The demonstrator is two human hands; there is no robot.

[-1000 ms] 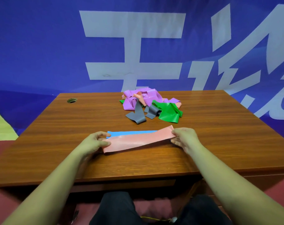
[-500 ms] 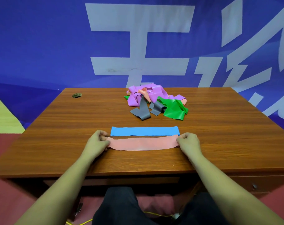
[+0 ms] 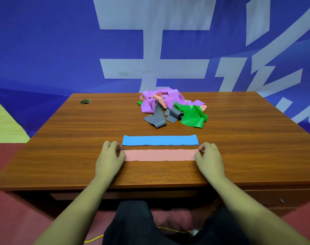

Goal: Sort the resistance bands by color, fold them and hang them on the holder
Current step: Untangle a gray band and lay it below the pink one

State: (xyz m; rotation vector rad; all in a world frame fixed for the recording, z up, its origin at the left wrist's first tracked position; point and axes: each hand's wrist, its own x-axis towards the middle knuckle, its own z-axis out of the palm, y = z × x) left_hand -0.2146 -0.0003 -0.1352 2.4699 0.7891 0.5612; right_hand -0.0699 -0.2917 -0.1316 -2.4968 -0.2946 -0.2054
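Observation:
A pink resistance band [image 3: 159, 155] lies flat and straight near the front of the wooden table [image 3: 76, 138]. My left hand [image 3: 110, 157] pinches its left end and my right hand [image 3: 208, 157] pinches its right end, both with curled fingers. Just behind it a blue band [image 3: 160, 140] lies flat, parallel to the pink one. Farther back sits a tangled pile of bands: purple [image 3: 147, 105], grey [image 3: 157, 118], green [image 3: 193, 116] and another pink one [image 3: 159, 99]. No holder is in view.
A round cable hole [image 3: 85, 101] sits in the table's far left corner. A blue banner with large white characters [image 3: 150, 41] hangs right behind the table. My dark-trousered legs [image 3: 141, 225] are under the front edge, with a yellow cable [image 3: 95, 238] on the red floor.
The pink band, held tilted over the blue one a second ago, now lies flat and straight in front of it. Both hands came down to the table with it.

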